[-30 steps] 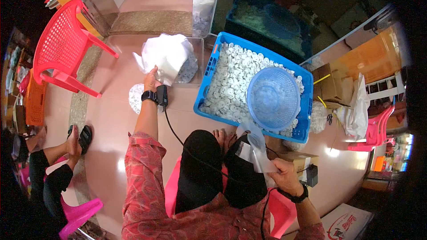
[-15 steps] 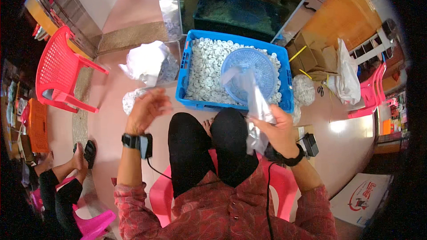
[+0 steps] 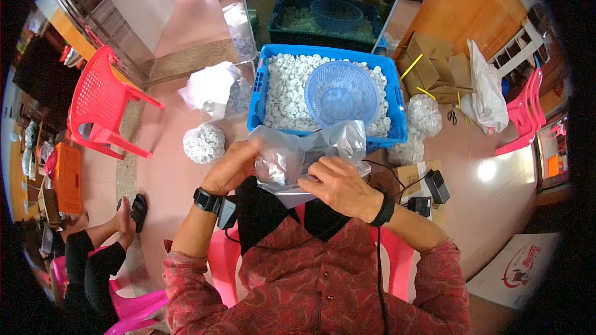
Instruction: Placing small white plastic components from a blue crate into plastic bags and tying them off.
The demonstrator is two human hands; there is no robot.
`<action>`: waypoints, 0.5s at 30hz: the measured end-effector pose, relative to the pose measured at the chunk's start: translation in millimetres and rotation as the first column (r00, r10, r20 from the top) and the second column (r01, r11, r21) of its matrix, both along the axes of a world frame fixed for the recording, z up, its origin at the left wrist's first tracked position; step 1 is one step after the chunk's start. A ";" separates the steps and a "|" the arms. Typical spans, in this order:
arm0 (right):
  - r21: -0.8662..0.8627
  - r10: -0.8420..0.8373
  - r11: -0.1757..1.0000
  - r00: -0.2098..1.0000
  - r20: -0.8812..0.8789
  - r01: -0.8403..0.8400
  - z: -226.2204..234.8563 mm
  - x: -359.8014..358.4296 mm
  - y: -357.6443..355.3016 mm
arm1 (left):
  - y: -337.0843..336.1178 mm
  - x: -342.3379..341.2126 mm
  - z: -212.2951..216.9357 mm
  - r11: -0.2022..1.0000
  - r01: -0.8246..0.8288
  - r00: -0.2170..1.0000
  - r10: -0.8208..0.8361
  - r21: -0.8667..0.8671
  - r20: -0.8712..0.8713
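A clear plastic bag [image 3: 282, 161] is stretched over my lap, in front of a blue crate [image 3: 256, 102]. My left hand [image 3: 233, 170] grips its left side. My right hand [image 3: 341, 189] is closed on the bag's right part with curled fingers. The bag's upper edge stands up near the crate's near wall. Many small white round plastic pieces [image 3: 282, 96] fill the crate. On top of them rests a light-blue plastic basket [image 3: 340, 74] with perforated sides. Something pale and flat lies under the bag on my lap, mostly hidden.
Filled clear bags of white pieces sit left [image 3: 203, 144] and right [image 3: 425, 115] of the crate. A cardboard box [image 3: 428, 65], scissors [image 3: 452, 115] and a white sack [image 3: 484, 96] stand right. A pink chair [image 3: 93, 99] is at left; another person's legs [image 3: 93, 267] show below it.
My left hand has moved right and inward and taken hold of the bag. My right hand has moved left with it. The bag, earlier hanging narrow from the right hand, is now spread between both hands.
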State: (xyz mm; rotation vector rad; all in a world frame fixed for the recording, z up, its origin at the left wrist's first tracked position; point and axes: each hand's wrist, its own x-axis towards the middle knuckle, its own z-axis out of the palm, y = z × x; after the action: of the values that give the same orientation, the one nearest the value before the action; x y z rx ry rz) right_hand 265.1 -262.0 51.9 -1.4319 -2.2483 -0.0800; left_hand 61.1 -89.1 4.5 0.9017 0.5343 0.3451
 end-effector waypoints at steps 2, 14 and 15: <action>0.035 0.002 0.999 1.000 0.010 -0.002 -0.2 0.9 -1.7 | -12.3 11.5 4.6 0.997 -0.028 0.996 0.034 0.067 -0.083; -0.035 -0.092 0.995 0.995 -0.046 0.091 -6.2 11.2 -31.4 | 3.6 -16.8 23.8 0.859 -0.510 0.859 0.506 0.045 0.075; -0.088 -0.076 0.994 0.991 -0.108 0.067 -6.9 11.0 -31.7 | 1.4 -17.7 29.1 0.836 -0.545 0.839 0.543 0.067 0.044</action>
State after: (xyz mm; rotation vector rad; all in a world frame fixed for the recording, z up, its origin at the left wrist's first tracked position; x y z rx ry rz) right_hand 276.1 -293.7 45.0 -1.5224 -2.1328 0.0704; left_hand 43.4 -87.7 33.6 0.8051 0.7596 0.9020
